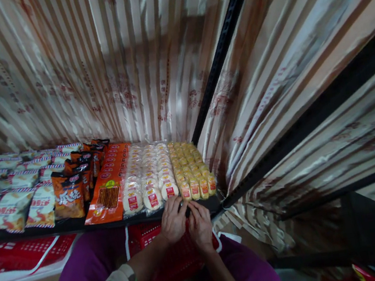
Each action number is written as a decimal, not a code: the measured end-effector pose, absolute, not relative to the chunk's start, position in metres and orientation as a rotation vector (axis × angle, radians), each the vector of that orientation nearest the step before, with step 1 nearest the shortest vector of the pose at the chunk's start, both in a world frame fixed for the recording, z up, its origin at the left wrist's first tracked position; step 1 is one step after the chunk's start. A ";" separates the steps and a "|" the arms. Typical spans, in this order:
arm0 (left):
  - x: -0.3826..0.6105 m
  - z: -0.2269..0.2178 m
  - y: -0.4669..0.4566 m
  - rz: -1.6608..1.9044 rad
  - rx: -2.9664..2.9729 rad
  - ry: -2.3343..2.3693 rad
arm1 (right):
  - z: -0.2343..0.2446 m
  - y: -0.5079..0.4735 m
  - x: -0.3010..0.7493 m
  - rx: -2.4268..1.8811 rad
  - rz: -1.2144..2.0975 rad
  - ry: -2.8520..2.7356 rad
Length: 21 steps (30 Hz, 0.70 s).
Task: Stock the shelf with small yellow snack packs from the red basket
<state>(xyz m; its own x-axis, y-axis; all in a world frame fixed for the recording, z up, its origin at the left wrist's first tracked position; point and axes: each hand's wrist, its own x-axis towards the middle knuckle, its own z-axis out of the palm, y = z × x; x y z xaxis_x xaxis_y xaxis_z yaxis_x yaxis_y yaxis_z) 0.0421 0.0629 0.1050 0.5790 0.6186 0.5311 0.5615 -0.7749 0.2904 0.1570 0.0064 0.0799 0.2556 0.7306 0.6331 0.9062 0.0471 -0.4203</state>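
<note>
Both of my hands meet at the front edge of a dark shelf (70, 226), over a red basket. My left hand (173, 220) is closed with bent fingers just below the white round packaged cakes (152, 200). Beside it, my right hand (200, 227) is also closed, its fingertips close to my left fingers and to the small yellow wrapped snacks (195, 189). Whatever lies between the fingertips is hidden or too small to name. The yellow snacks stand in tight rows at the right end, with the white cakes in rows to their left.
Left of the cakes lies a large orange snack packet (109, 187), then orange-and-black bags (69, 195) and several white snack bags (14, 210). Below the shelf are a red basket (149, 257) and another red basket (19, 255). A striped curtain (81, 67) and black frame post (217, 61) stand behind.
</note>
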 end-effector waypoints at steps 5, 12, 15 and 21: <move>0.013 0.115 0.073 1.038 2.681 1.184 | 0.087 0.015 0.126 -1.716 -0.209 -1.566; -0.040 0.124 0.108 1.043 2.597 1.566 | 0.108 0.049 0.090 -1.811 -0.262 -1.682; -0.057 0.125 0.124 1.046 2.576 1.632 | 0.124 0.070 0.080 -1.877 -0.299 -1.727; -0.067 0.130 0.150 1.050 2.582 1.591 | 0.154 0.122 0.066 -1.985 -0.237 -1.851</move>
<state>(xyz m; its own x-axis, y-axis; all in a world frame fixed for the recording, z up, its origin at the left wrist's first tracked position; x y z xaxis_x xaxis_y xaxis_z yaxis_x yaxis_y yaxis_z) -0.0675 0.1502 0.1297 0.2955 0.7745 0.5593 0.8187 -0.5070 0.2695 0.0655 0.1223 0.1541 0.1023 0.9122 0.3967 0.9828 -0.0310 -0.1821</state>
